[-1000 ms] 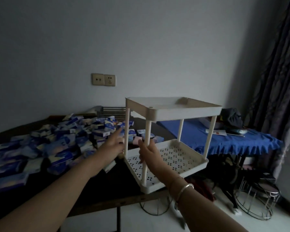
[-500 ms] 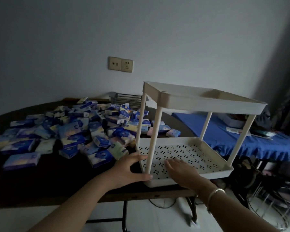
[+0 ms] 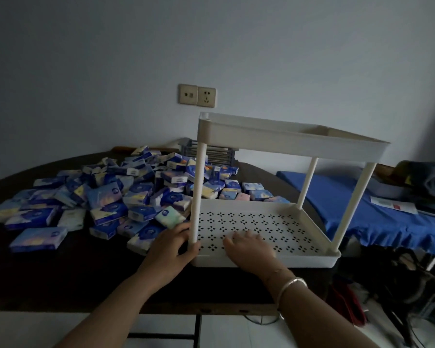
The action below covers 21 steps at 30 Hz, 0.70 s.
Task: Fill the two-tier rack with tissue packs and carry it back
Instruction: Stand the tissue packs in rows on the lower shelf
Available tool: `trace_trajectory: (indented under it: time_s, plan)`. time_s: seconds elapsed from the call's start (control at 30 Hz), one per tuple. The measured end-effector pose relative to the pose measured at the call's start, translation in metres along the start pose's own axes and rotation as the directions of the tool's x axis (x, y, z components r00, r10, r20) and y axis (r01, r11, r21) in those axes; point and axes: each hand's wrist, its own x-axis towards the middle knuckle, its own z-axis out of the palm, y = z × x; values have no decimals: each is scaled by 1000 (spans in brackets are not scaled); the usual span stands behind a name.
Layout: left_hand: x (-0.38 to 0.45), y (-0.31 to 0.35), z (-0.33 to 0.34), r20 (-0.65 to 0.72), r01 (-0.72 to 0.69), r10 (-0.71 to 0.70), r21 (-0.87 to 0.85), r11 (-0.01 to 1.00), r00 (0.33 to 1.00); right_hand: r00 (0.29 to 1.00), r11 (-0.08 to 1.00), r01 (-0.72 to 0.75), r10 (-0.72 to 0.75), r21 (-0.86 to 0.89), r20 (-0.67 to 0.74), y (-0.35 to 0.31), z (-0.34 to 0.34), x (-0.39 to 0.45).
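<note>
- Head view: a white two-tier rack [image 3: 274, 229] stands upright on the dark desk [image 3: 60, 272], near its front edge.
- Left hand [image 3: 170, 249] wraps the base of the rack's front-left post, its grip curled round the post, thumb at the tray corner.
- Right hand [image 3: 251, 249] lies flat on the perforated lower tray, fingers straight and spread, clasping nothing.
- Tissue packs [image 3: 116, 197], mostly blue, lie heaped on the desk just left of and behind the rack.
- Both tiers hold no packs.

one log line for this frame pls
stage: rack on table, both tiers empty | left hand: at front post | right hand: flat on lower tier | tissue packs: piled left
</note>
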Motion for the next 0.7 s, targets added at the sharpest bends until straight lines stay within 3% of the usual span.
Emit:
trace_trajectory:
  time_s: [0.13,0.23,0.37,0.47,0.6,0.7]
  plan:
    - [-2,0,-1,-31,-24,21,-90,996,999,992,961,-114,96,252,83,6,-1,8]
    - [-8,12,-4,-65,-19,10,-144,989,998,966,801,-242,251,547,61,7,-4,8]
    - [-16,15,-7,-236,-97,104,44,994,966,933,644,-241,361,726,-11,4,-5,4]
    - [-11,11,-7,-399,21,71,223,975,914,919,618,-189,385,763,-84,1,-6,2]
    - [10,1,-13,-277,258,-170,323,911,946,863,572,-29,428,820,-268,-3,-13,-3]
    - [27,3,-20,-172,302,-254,378,875,952,859,507,56,415,860,-300,-6,-27,-4]
